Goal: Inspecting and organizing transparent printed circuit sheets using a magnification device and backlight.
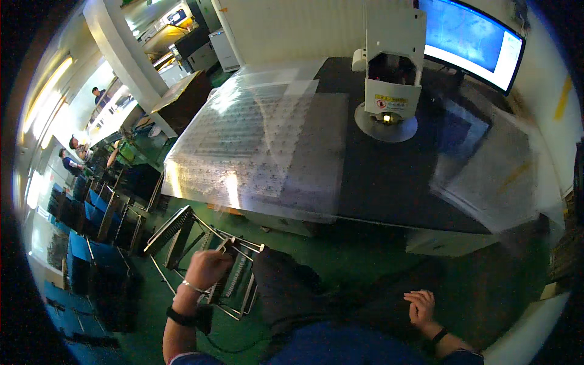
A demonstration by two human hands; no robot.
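The left hand is held at the silver metal rack with slotted bars, its fingers curled inward; whether the rack is gripped cannot be told. The rack is stood on the green floor, near the black tabletop. The right hand is held well apart, its fingers loosely bent, half open.

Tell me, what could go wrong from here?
The dark cord below the left hand might snag on the metal rack if that arm moves. The clear sheets reach the front edge of the bench, so a knock could perhaps drag them off.
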